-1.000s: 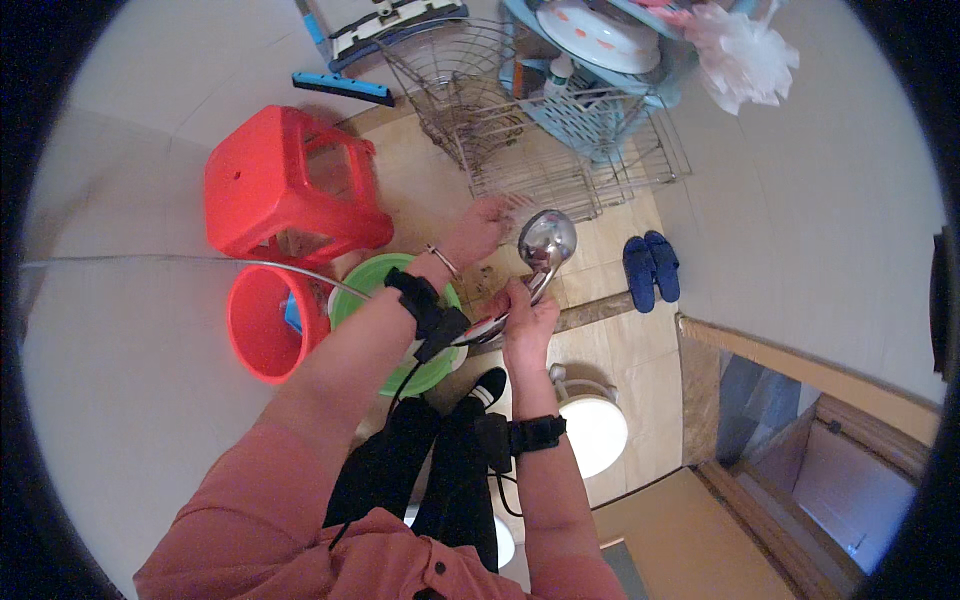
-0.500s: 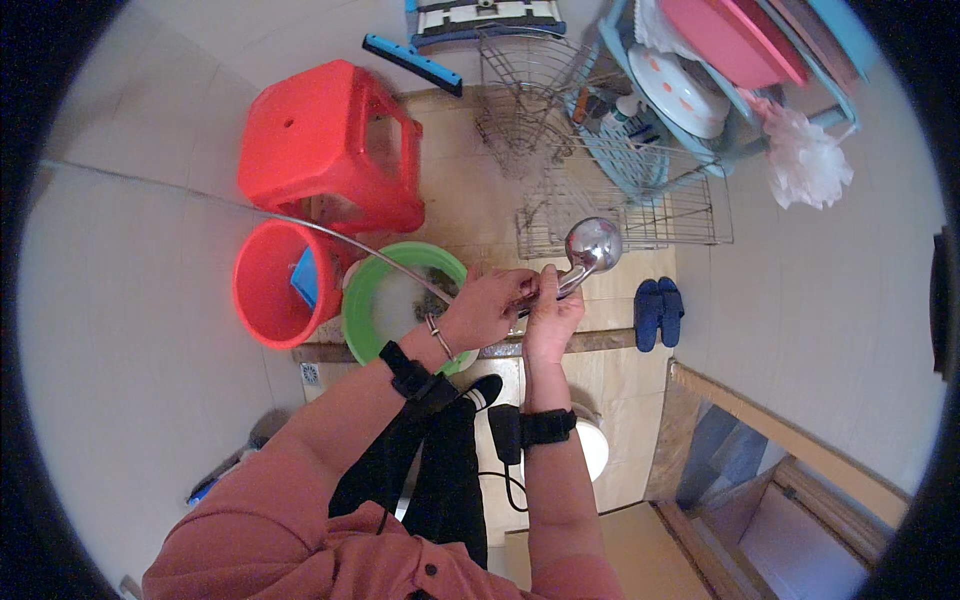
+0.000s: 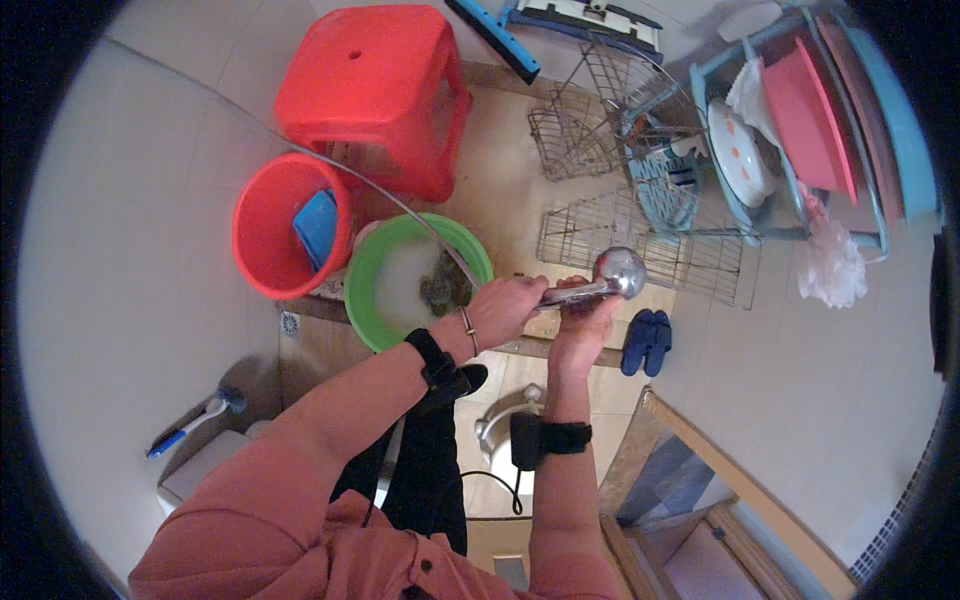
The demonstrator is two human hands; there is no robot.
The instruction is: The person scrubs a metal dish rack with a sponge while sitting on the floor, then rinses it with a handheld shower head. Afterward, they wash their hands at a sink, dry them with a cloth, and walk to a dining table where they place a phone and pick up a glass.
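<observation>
A chrome shower head (image 3: 621, 272) is held out in front of me, its round head to the right. My left hand (image 3: 503, 316) is closed round the lower end of its handle. From that hand a metal hose (image 3: 376, 186) runs up to the left wall. My right hand (image 3: 582, 335) is at the neck, fingers curled round it from below and partly hidden behind the handle. Just left of my hands, on the floor, is a green basin (image 3: 362, 310) with cloudy water and a dark, wet clump (image 3: 440, 288) in it.
A red stool (image 3: 365, 75) and a red bucket (image 3: 250, 255) holding a blue plastic piece (image 3: 317, 228) stand left. Wire racks (image 3: 590, 225) lie ahead. A blue shelf with a pink basin (image 3: 808, 120) is at right, above dark slippers (image 3: 647, 343). A brush (image 3: 190, 428) is lower left.
The view has shifted. My left hand still grips the handle, which now lies more level. My right hand's thumb has come off the handle's top, and that hand sits lower, under the neck.
</observation>
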